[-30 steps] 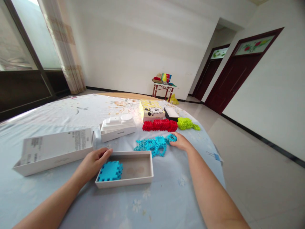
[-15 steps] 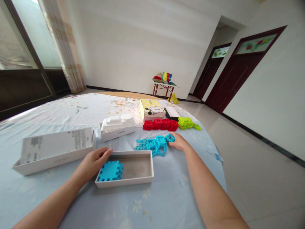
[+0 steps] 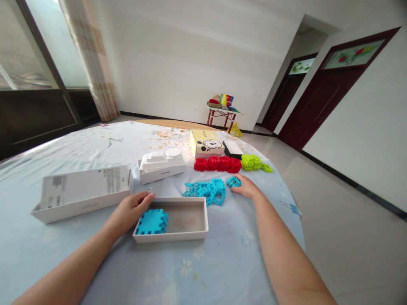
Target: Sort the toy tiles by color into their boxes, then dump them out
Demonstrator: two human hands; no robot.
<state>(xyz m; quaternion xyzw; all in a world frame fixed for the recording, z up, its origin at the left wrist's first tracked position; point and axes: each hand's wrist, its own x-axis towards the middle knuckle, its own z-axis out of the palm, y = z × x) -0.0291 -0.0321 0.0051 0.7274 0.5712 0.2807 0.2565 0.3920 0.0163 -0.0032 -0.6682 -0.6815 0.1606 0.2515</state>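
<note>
Blue piece (image 3: 234, 182) farther from “iPhone” box (image 3: 155, 176)

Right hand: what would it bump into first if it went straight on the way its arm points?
The right hand would probably meet the long red pile of plastic blocks, near its right end. Depth is unclear, so it might pass above.

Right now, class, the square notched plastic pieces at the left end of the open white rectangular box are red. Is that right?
Not quite. The head view shows that the square notched plastic pieces are blue, not red; they do lie at the left end of the open white rectangular box.
</note>
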